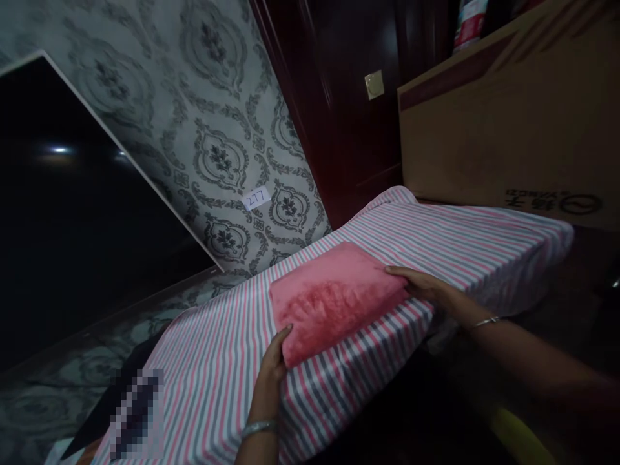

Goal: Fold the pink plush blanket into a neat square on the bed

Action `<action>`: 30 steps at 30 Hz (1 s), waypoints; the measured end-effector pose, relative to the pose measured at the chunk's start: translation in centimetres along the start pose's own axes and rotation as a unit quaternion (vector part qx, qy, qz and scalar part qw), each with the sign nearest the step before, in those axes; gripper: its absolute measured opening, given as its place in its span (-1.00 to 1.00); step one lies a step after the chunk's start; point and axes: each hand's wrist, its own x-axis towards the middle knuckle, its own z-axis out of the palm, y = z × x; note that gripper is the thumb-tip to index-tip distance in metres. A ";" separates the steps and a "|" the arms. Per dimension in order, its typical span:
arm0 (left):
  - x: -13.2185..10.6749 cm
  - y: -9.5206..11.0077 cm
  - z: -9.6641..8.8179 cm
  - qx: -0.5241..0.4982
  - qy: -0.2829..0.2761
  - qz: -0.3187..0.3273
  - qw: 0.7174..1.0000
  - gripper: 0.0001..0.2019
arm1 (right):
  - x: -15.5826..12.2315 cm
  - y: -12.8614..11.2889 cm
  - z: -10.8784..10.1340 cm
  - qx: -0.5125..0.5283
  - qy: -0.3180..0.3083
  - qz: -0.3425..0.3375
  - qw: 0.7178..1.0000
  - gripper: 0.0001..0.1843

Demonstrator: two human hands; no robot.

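A folded pink plush cloth (334, 294) lies flat on the striped cover (213, 349), its front half a darker, ruffled red-pink. At its near left corner is my left hand (274, 359), thumb on top and the other fingers hidden at the edge. My right hand (420, 284) grips the right edge in the same way, thumb above and fingers mostly out of sight beneath. Both hands are closed on the cloth. A bracelet circles each wrist.
A large dark screen (72, 213) stands at the left against patterned wallpaper (220, 155), where a paper label (256, 197) reads 277. Behind the cover's right end is a big cardboard box (504, 135), with a bottle (471, 24) above it. A dark red door (349, 97) rises behind.
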 end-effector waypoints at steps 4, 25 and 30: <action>-0.3 -0.2 1.6 -0.022 0.036 0.068 0.997 -0.66 | -2.6 3.0 1.1 0.098 0.066 0.015 0.993 -0.92; -2.6 2.0 -2.6 0.258 -0.005 0.145 0.955 -0.50 | -8.7 11.5 8.2 0.080 0.072 0.032 0.994 -0.54; 6.8 12.2 2.1 0.483 0.014 0.308 0.820 -0.25 | -8.5 11.3 8.7 0.079 0.037 -0.070 0.994 -0.41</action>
